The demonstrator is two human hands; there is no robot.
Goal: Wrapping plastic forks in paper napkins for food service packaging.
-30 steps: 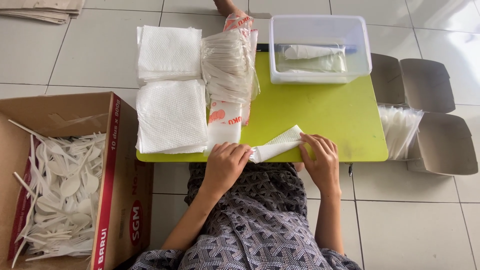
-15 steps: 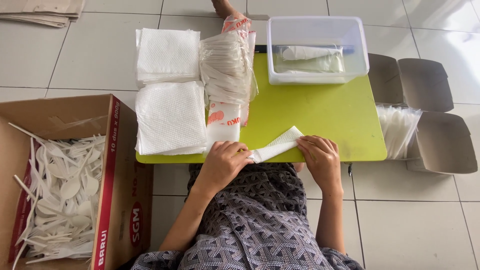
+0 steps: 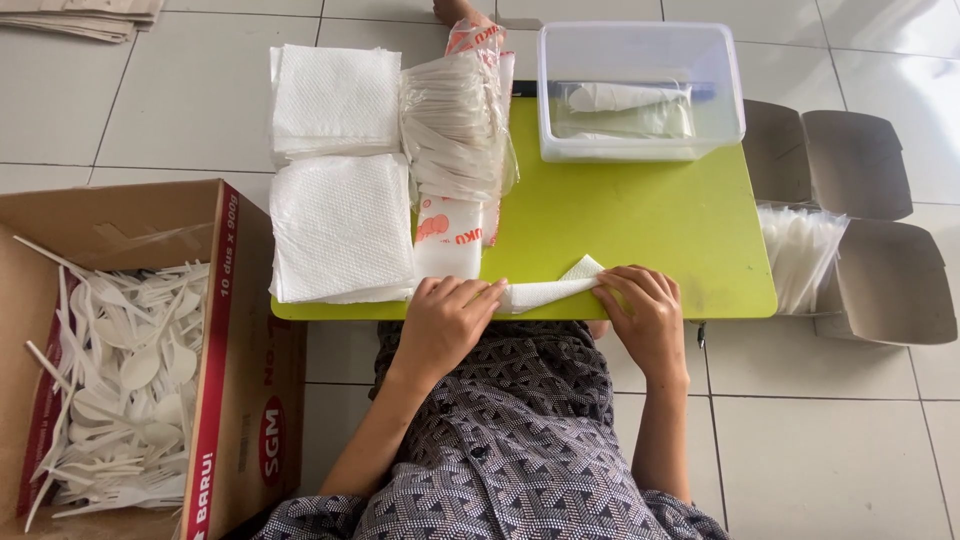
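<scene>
While the left hand (image 3: 447, 318) presses flat on one end of the folded white napkin (image 3: 548, 290) at the green worktop's (image 3: 640, 240) near edge, the right hand's (image 3: 645, 315) fingers pinch the other end. Probably best to keep both ends taut so the roll stays tight.

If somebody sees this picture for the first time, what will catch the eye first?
First the bright green table, where the left hand and right hand press a white napkin at its near edge. Then the two napkin stacks on its left end, and the cardboard box of white plastic spoons on the floor.
</scene>
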